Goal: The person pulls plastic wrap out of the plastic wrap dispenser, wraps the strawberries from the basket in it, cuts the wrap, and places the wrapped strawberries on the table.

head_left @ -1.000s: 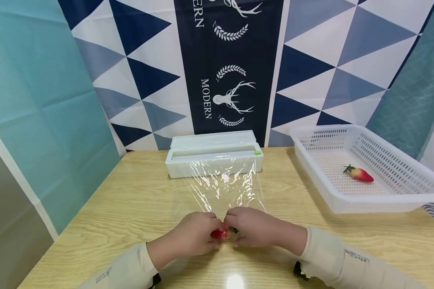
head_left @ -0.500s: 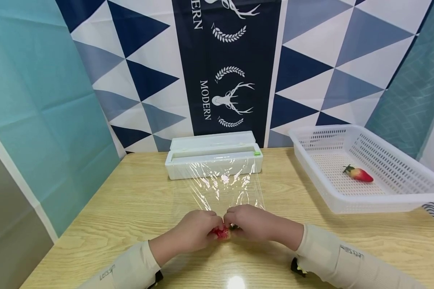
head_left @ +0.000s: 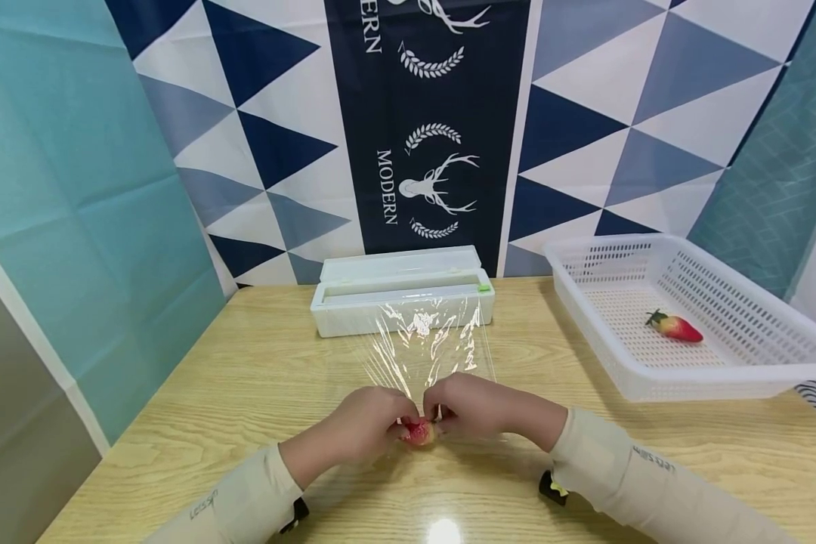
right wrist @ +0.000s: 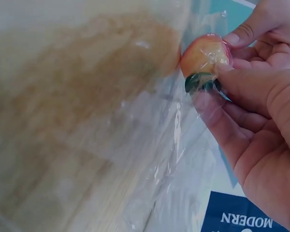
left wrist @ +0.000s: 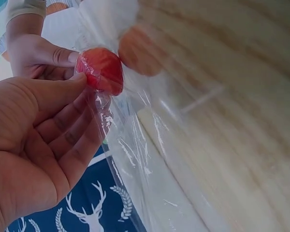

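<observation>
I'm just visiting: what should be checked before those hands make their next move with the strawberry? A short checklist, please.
1. Strawberry steadied: ok; left hand at the red tip, right hand at the leafy end.
2. Clear film over the strawberry: ok.
3. Film cut free from the white box: not ok; it runs from box to hands.
4. Film smooth: not ok; creases show.
5. Strawberry covered all round: cannot tell.
6. Spare strawberry out of the way: ok, in the basket.
</observation>
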`<control>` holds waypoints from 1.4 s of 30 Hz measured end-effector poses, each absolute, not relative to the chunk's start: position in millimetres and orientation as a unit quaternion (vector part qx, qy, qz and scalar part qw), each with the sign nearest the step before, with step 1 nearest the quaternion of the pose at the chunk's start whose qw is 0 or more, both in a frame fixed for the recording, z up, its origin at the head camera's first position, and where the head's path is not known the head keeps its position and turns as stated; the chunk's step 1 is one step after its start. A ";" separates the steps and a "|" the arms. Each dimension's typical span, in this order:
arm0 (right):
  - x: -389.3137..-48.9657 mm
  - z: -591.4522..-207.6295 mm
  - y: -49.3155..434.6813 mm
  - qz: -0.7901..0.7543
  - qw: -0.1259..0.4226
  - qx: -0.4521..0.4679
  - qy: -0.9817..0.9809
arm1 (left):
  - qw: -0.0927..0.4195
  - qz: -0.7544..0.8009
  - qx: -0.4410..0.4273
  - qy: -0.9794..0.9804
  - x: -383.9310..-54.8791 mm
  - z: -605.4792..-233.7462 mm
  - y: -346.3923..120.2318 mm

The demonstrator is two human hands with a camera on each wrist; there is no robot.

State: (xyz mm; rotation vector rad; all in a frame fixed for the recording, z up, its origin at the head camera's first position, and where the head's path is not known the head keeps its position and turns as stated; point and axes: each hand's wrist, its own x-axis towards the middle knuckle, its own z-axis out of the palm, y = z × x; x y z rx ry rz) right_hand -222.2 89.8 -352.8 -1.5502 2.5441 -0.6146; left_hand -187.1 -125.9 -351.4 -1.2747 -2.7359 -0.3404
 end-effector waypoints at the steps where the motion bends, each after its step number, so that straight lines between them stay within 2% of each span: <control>1: -223.6 -352.3 90.0 -0.205 0.053 -0.509 0.834 | 0.044 -0.116 -0.415 -0.901 -187.9 -350.3 -125.7; 10: -237.8 -353.1 92.1 -0.250 0.101 -0.495 0.826 | 0.008 -0.153 -0.416 -0.897 -202.7 -348.1 -128.1; 22: -251.0 -356.2 91.3 -0.270 0.087 -0.469 0.837 | -0.039 -0.213 -0.431 -0.876 -235.0 -358.4 -138.3; 31: -258.0 -356.1 91.2 -0.261 0.081 -0.466 0.842 | -0.045 -0.226 -0.417 -0.879 -250.0 -365.4 -138.4; 36: -258.2 -350.9 97.0 -0.223 0.080 -0.472 0.849 | -0.033 -0.213 -0.417 -0.883 -250.5 -364.3 -139.0; 39: -254.4 -345.5 100.5 -0.204 0.069 -0.472 0.855 | -0.003 -0.203 -0.408 -0.890 -248.8 -361.1 -140.5; 42: -248.4 -341.0 102.3 -0.188 0.033 -0.468 0.863 | 0.038 -0.193 -0.397 -0.897 -244.8 -355.1 -141.9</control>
